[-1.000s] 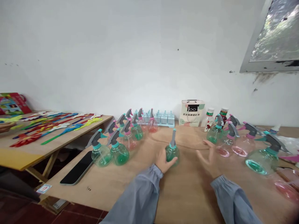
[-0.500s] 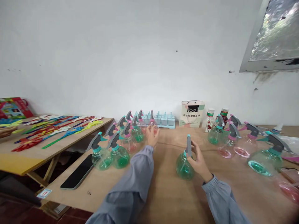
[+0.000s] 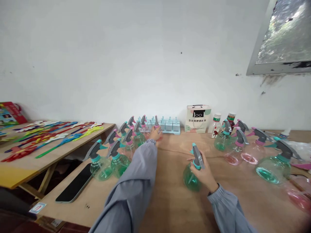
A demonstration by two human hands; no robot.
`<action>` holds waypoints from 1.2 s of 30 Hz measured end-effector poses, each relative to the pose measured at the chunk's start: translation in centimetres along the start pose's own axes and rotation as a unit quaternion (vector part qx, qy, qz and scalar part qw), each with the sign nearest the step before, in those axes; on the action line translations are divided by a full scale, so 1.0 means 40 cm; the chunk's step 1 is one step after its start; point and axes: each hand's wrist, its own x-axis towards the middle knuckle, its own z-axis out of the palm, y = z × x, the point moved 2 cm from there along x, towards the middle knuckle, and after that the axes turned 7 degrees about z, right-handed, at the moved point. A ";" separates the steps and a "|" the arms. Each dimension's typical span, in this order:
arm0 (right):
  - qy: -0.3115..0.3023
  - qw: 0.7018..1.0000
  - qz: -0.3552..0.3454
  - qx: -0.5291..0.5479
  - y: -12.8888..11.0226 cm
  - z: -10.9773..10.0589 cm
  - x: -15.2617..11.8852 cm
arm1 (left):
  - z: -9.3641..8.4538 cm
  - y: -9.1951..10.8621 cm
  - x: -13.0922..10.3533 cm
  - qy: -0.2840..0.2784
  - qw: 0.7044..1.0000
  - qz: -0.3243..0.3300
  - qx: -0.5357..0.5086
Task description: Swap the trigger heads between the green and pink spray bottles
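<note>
My left hand [image 3: 155, 133] reaches to the back of the table, its fingers wrapped round the neck of a pink spray bottle [image 3: 159, 138] with a grey trigger head. Nearer to me, my right hand [image 3: 202, 170] grips the neck of a green spray bottle [image 3: 190, 178], which stands on the wooden table [image 3: 173, 197]. Several green and pink spray bottles [image 3: 99, 166] are grouped at the left, partly behind my left sleeve. Another group, with a green bottle [image 3: 273, 168] among them, stands at the right.
Behind the bottles are a pale blue mould tray [image 3: 173, 127], a paper bag [image 3: 197, 119] and a white-capped bottle [image 3: 215, 126]. A black phone [image 3: 74, 186] lies front left. Colourful hand-shaped clappers [image 3: 58, 138] cover part of the left table [image 3: 21, 168].
My left hand has closed round the pink bottle's neck. The green bottle's head in my right hand has turned and now shows its side. The view has shifted slightly.
</note>
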 end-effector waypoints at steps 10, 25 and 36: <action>-0.126 0.967 0.110 0.193 -0.051 0.009 0.003 | 0.002 0.116 -0.332 0.022 0.991 0.130 -0.015; -0.170 0.927 0.199 0.268 -0.079 0.051 -0.017 | -0.013 0.173 -0.458 0.034 0.985 0.153 -0.074; -0.134 0.935 0.186 0.272 -0.092 0.038 -0.018 | -0.014 0.168 -0.459 0.023 0.985 0.152 -0.081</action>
